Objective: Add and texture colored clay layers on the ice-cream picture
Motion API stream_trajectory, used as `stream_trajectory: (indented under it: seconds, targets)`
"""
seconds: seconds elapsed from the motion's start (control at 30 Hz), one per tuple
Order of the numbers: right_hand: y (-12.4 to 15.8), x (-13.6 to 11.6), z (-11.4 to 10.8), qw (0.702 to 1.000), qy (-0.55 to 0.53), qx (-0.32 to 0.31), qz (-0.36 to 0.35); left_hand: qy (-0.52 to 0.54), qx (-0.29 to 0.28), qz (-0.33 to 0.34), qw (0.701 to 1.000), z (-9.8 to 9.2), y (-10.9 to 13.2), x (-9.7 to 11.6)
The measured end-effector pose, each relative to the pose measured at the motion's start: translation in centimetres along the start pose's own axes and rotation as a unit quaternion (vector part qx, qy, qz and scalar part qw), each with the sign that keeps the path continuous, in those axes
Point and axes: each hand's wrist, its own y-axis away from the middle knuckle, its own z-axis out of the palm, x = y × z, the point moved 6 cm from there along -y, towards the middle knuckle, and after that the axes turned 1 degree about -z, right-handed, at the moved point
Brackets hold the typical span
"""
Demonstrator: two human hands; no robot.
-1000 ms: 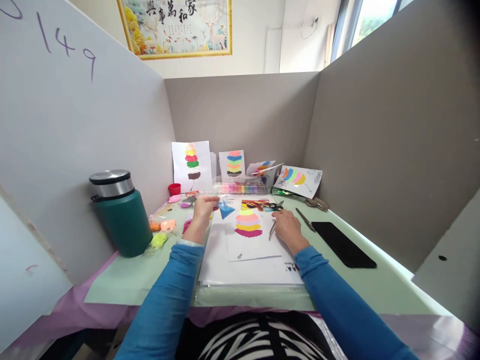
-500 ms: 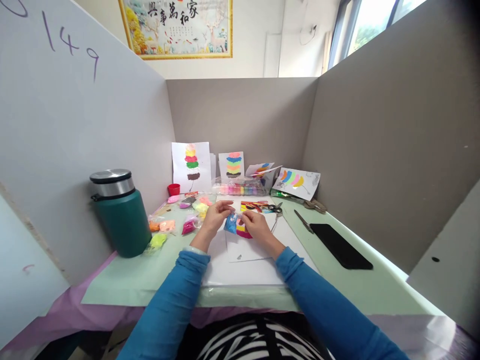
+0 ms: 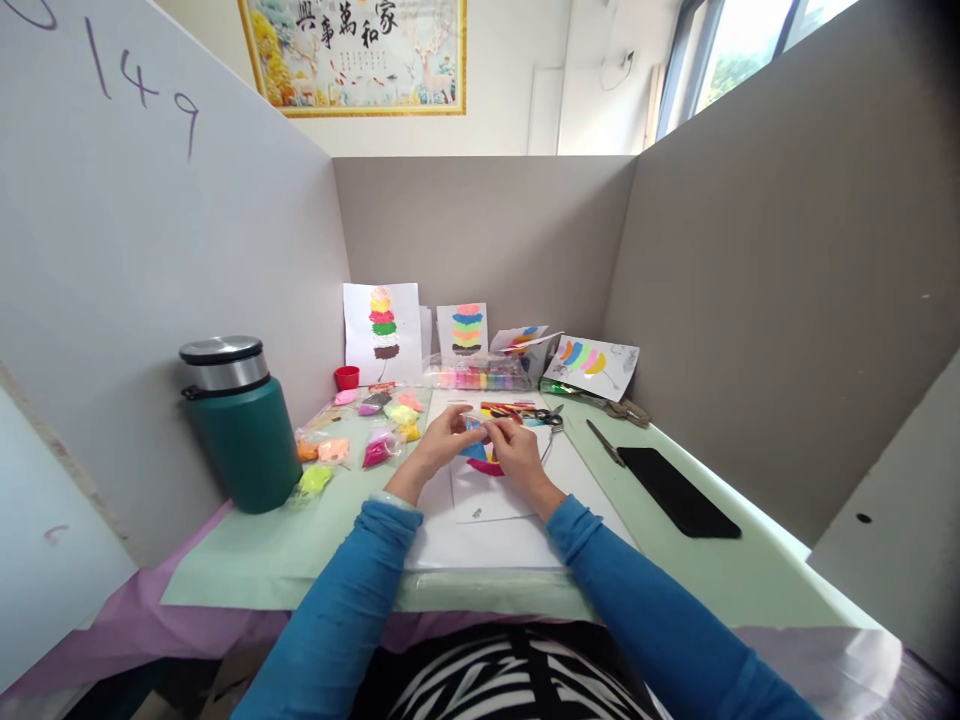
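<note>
Between my hands is a small clear bag of blue clay, held up over the white paper. My left hand pinches the bag's upper left side. The fingers of my right hand close on its upper right edge, close to the left fingertips. Below the bag, a magenta curved shape shows on the paper; the rest of that picture is hidden by the bag and my hands. Behind my right hand lie black-handled scissors and several colored sticks.
Bagged clay pieces, among them a magenta one, lie left of the paper. A green flask stands at far left. A knife and a black flat slab lie right. Clay pictures lean at the back, beside a red cup.
The blue clay bag has shifted slightly right and up. My hands have drawn closer together, with the left one moving right toward the right fingertips.
</note>
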Motion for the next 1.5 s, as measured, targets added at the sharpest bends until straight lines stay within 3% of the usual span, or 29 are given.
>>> stream_trajectory:
  seconds: [0.2,0.47,0.6,0.93,1.17,1.33,1.4,1.5]
  targets:
    - [-0.1,-0.2,0.0,0.997,-0.065,0.002,0.032,-0.173,-0.047,0.028,0.983,1.0,0.4,1.1]
    - [-0.4,-0.3,-0.6,0.994,-0.104,0.015,0.032,-0.326,-0.007,0.006,0.945,-0.4,0.7,1.3]
    - [-0.1,-0.5,0.0,0.996,-0.081,-0.031,0.020,-0.353,0.007,0.037,0.935,-0.5,0.8,1.4]
    - [0.2,0.0,0.9,0.995,-0.065,-0.077,0.006,-0.376,0.003,0.082,0.923,-0.2,0.9,1.5]
    - [0.3,0.2,1.0,0.995,-0.063,-0.073,0.004,-0.373,0.007,0.129,0.919,0.3,1.0,1.6]
    - [0.0,0.2,0.5,0.995,-0.094,-0.033,0.024,-0.344,0.117,0.185,0.913,-0.7,1.1,2.5]
    - [-0.1,0.2,0.1,0.994,-0.101,-0.011,0.038,-0.314,0.151,0.179,0.920,-1.1,1.2,2.8]
    - [-0.2,0.1,0.1,0.993,-0.107,-0.010,0.041,-0.239,0.111,0.136,0.955,-0.4,1.0,2.4]
